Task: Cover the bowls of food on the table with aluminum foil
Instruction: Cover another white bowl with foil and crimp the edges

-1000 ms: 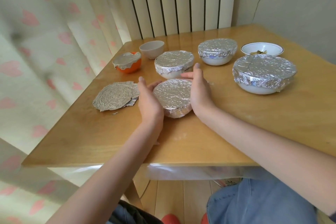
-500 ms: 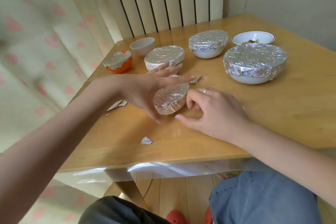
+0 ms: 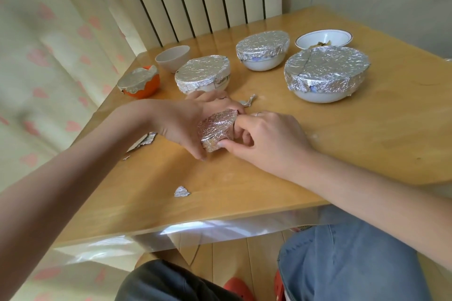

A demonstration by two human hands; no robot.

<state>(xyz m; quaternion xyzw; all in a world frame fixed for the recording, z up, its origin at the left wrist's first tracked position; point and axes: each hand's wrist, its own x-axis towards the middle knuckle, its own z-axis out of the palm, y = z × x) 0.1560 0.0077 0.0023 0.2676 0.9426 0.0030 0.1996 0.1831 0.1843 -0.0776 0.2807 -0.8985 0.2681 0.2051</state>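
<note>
A small foil-covered bowl (image 3: 216,131) sits near the table's middle, between both hands. My left hand (image 3: 188,122) wraps round its left and far side, fingers curled against the foil. My right hand (image 3: 266,139) pinches the foil at the bowl's right rim with thumb and fingertips. Behind stand three foil-covered white bowls: a middle one (image 3: 203,73), a far one (image 3: 263,51) and a large one (image 3: 326,71). An orange bowl (image 3: 140,83) has foil loosely over it. A beige cup-like bowl (image 3: 172,57) and a white bowl with food (image 3: 322,38) are uncovered.
The wooden table (image 3: 269,190) carries a clear plastic sheet hanging over its front edge. Foil scraps lie at the front (image 3: 181,192), behind my hands (image 3: 248,101) and partly under my left forearm (image 3: 144,140). A curtain hangs left and a radiator stands behind.
My left hand has swung over from the bowl's left and now curls round it. My right hand dropped to the right rim and pinches the foil. The view moved closer.
</note>
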